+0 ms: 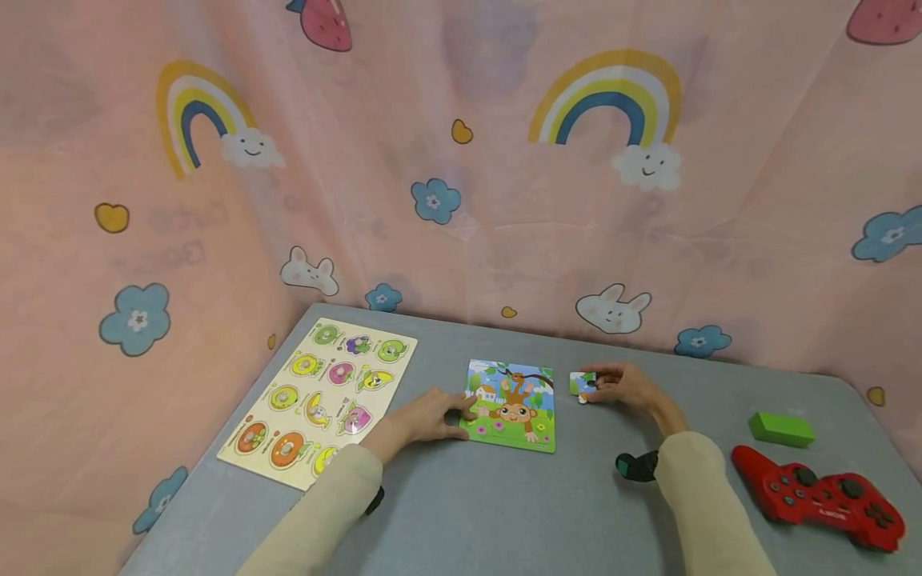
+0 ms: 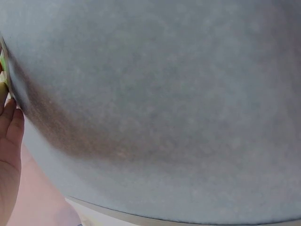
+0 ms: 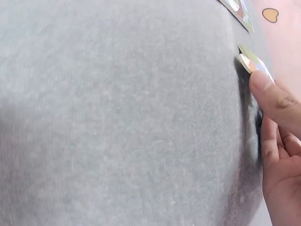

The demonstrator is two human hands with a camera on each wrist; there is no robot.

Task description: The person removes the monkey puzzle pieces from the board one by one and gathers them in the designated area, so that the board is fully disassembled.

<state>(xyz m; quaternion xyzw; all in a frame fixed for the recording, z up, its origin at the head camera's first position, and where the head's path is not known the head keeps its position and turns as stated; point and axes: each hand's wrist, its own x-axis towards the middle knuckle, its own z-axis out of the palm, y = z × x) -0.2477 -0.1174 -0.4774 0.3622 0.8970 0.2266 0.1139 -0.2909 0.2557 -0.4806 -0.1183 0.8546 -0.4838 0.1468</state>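
Note:
A square monkey jigsaw puzzle [image 1: 507, 408] lies near the middle of the table. My left hand [image 1: 430, 416] holds its left edge, index finger over the border and thumb lower down. At the far left of the left wrist view, fingers [image 2: 14, 125] meet the puzzle's thin edge. To the right of the puzzle, my right hand [image 1: 630, 388] pinches a small jigsaw piece [image 1: 580, 384] between thumb and fingers, apart from the puzzle. In the right wrist view the thumb presses on the piece [image 3: 253, 61], and a corner of the puzzle [image 3: 239, 12] shows beyond it.
A wooden fruit puzzle board [image 1: 311, 400] lies at the left, beside my left forearm. On the right are a green block [image 1: 781, 430] and a red game controller [image 1: 821, 496]. A pink patterned curtain [image 1: 490, 176] hangs behind the grey table [image 1: 504, 512].

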